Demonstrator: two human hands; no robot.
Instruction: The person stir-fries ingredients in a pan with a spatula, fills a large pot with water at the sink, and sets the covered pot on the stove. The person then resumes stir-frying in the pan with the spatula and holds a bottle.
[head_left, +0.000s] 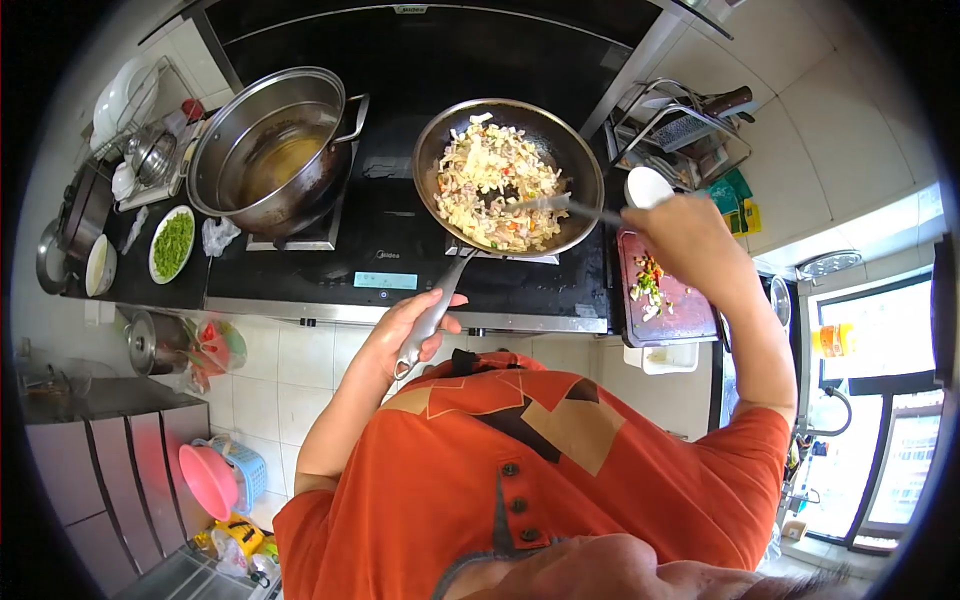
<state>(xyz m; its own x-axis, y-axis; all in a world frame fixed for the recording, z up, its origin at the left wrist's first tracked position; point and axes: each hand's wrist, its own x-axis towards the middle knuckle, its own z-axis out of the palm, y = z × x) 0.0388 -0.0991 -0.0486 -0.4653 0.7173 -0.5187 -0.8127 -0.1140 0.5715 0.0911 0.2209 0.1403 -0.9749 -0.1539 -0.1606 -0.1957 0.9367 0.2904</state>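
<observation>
Dark metal pan [584, 165] on the black stove [385, 215] — I take it as the centre of my clock. Food [490, 165] in it: pale chopped bits flecked red and green, spread mostly from 12 round through 9 to 5. Handle [440, 308] points to 7; out there I see the left hand [397, 328], fingers curled round it, grip clamped on. Right hand [683, 236], between 3 and 4, is motion-blurred but closed on a spatula [545, 203], whose blade reaches into the food. White bowl [648, 186] at 3, just beside that hand — whether they touch, I cannot tell from my camera. Board [692, 312] at 4, red and green bits lying on it. Large pot [212, 165] at 9, amber at the bottom. Beyond, just under 9: a plate [155, 263] of chopped greens [174, 243].
</observation>
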